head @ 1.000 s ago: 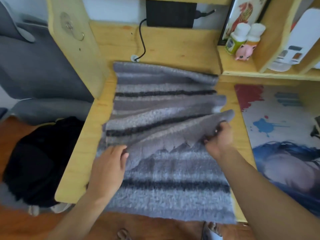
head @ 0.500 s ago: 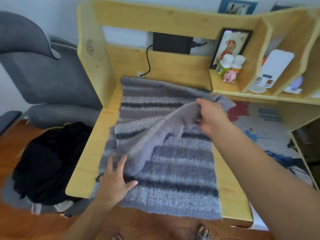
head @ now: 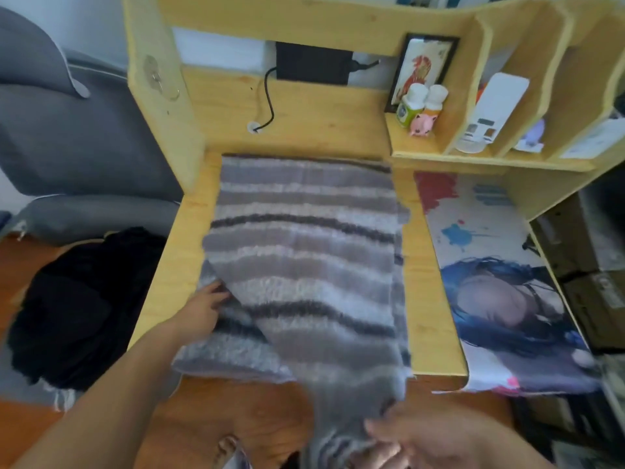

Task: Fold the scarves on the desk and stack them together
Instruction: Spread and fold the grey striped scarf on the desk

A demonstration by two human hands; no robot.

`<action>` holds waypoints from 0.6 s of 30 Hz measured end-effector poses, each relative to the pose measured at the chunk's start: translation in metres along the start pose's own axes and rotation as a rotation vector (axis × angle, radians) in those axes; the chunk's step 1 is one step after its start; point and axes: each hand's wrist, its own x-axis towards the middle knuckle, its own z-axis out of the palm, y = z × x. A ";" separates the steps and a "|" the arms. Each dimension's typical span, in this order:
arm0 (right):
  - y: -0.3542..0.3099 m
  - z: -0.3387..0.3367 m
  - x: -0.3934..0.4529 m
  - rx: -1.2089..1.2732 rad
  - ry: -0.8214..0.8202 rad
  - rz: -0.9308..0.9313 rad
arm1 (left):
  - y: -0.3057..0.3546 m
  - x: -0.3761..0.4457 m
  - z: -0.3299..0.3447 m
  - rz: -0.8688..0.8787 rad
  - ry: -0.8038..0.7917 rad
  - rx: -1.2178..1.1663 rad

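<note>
- Light wooden desk (head: 429,299) with shelf compartments along its back edge.
- Grey striped scarf (head: 304,252) lies across the desk's middle, overhanging the front edge.
- Printed mat (head: 480,231) covers the right side.

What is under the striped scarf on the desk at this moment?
Beneath the striped scarf only the wooden desk shows around its edges. The left hand tucks under a fold; anything else beneath is covered.

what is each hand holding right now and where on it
The right hand grips the striped scarf by its near end, pulled off the desk edge. The left hand rests on its left edge, apparently flat.
</note>
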 end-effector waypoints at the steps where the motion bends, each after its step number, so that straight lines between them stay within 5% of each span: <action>1: 0.003 -0.015 0.009 -0.265 0.086 0.012 | -0.001 0.001 -0.001 -0.006 -0.011 0.053; 3: -0.005 -0.053 0.027 -0.643 0.357 -0.008 | 0.006 -0.001 -0.001 -0.058 0.046 -0.052; 6: -0.041 -0.093 0.058 -0.645 0.707 -0.272 | 0.017 -0.010 0.010 -0.077 0.066 -0.099; 9: -0.056 -0.103 0.100 -0.956 0.598 -0.236 | 0.033 -0.013 0.025 -0.135 0.100 -0.233; 12: -0.052 -0.092 0.133 -1.173 0.625 -0.062 | 0.057 -0.026 0.025 0.013 0.143 -0.414; 15: -0.057 -0.085 0.128 -1.187 0.622 -0.031 | 0.084 -0.062 0.015 0.225 -0.001 -0.719; 18: -0.063 -0.088 0.115 -1.215 0.597 -0.102 | 0.105 -0.102 -0.001 0.428 -0.213 -0.771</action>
